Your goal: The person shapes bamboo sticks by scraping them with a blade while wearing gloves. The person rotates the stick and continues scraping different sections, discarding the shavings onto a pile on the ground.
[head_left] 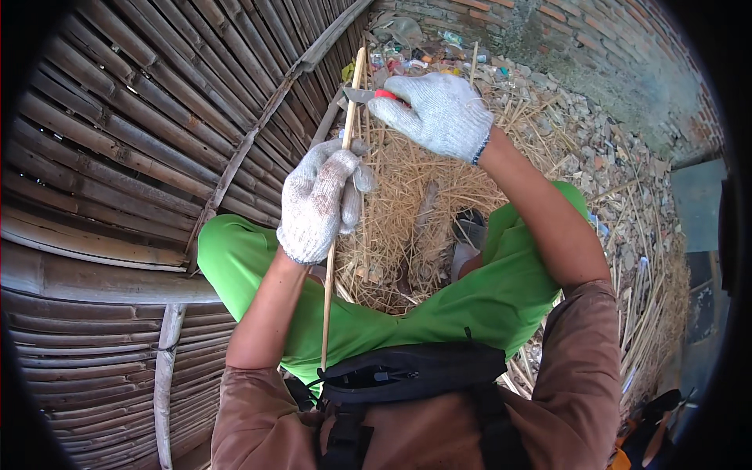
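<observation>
My left hand (317,200), in a knitted white glove with brownish stains, is closed round a long thin bamboo strip (354,110). The strip runs from near my waist up past the glove, its top leaning slightly right. Also gloved in white, my right hand (442,113) grips a knife (362,95) by its red handle. The short grey blade lies across the strip, touching it a little below its upper end. Most of the handle is hidden inside my right hand.
Pale shavings (399,211) cover the ground between my green-trousered legs. A bamboo slat wall (133,133) stands close on my left. Ahead is a brick wall (595,47) with litter and rubble at its foot. Long strips (638,305) lie on the right.
</observation>
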A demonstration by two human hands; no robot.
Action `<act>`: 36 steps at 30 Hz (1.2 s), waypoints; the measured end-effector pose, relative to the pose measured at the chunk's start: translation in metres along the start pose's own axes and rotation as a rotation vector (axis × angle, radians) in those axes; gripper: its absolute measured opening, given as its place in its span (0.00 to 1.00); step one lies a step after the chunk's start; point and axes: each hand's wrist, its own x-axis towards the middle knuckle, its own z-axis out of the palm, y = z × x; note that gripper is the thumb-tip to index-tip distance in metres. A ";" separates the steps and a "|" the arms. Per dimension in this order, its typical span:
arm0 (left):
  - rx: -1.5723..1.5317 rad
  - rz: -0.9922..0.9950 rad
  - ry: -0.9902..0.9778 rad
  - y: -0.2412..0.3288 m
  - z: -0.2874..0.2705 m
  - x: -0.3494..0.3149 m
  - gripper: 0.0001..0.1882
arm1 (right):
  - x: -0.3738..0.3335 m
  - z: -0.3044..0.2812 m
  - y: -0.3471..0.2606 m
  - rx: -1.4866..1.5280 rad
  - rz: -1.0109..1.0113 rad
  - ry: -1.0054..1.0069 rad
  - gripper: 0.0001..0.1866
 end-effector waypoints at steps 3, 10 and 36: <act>0.026 -0.001 0.015 -0.003 0.001 -0.001 0.18 | -0.006 -0.004 -0.019 0.091 -0.003 -0.130 0.27; 0.066 -0.035 -0.001 -0.004 0.012 -0.006 0.16 | 0.008 -0.009 0.015 -0.029 0.065 -0.024 0.31; 0.114 0.035 0.052 -0.010 0.006 0.004 0.15 | -0.003 -0.006 -0.014 0.016 -0.097 -0.158 0.27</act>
